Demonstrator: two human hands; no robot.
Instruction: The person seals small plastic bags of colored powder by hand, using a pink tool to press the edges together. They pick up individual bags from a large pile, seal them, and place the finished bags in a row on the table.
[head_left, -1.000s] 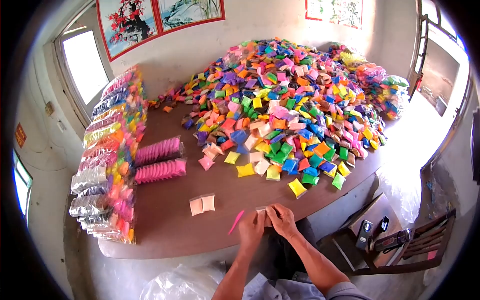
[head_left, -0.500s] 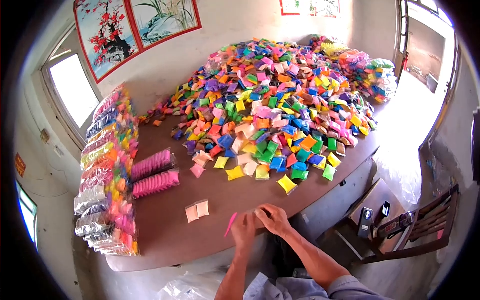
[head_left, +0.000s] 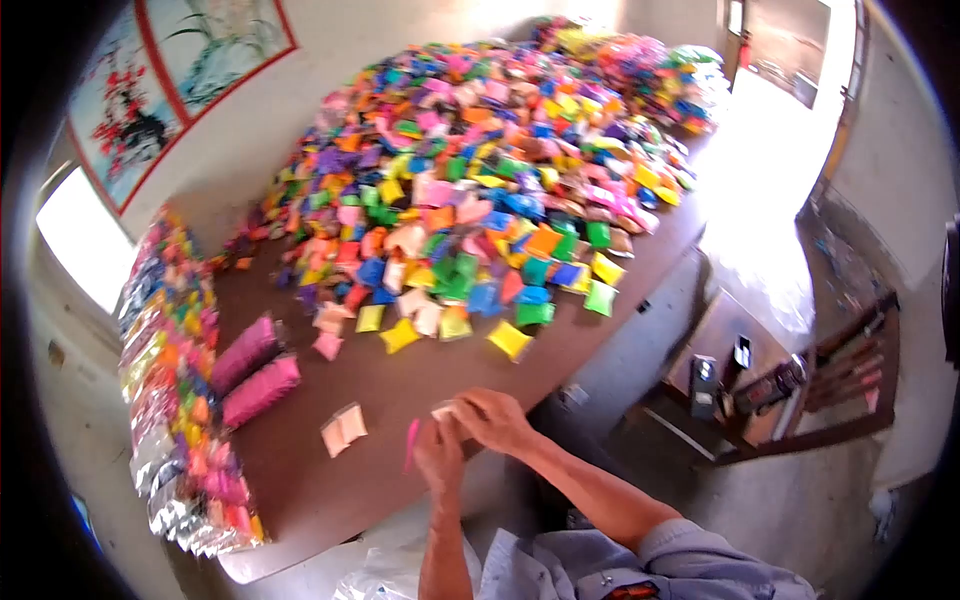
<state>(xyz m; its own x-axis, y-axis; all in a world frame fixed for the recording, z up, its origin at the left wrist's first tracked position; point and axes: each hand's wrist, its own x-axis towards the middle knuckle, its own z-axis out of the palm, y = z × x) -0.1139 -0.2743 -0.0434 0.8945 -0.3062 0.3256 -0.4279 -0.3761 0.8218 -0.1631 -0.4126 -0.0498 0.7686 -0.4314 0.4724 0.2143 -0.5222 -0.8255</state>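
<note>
Tabletop (head_left: 320, 490): brown, long, running away from the person towards the far wall.

Heap of coloured sachets (head_left: 490, 170): covers the far and middle tabletop; its loose near fringe stops short of the hands.

Filled clear bags (head_left: 165, 380): stacked in a row along the left edge of the tabletop.

Pink packs (head_left: 255, 372): two, side by side, just right of the stacked bags, well left of the hands.

Right hand (head_left: 497, 420): at the near edge, reaching in from the right. Fingers curled narrow, closed over the right side of the pale sachet.

Left hand (head_left: 440, 468): just below and left of the right hand, fingers pointing up to the same sachet from the near side. They touch it or nearly do; whether they pinch it cannot be told.

Pair of pale sachets (head_left: 343, 428): lying flat, touching one another, left of the hands and apart from them.

Pink stick (head_left: 410, 445): thin, long axis running away from the person, just beside the left hand on its outer side, untouched.

Pale sachet (head_left: 442, 409): small, between the two hands at the near edge, peeping out left of the right-hand fingers and above the left-hand fingertips. Both hands are equally near it.
</note>
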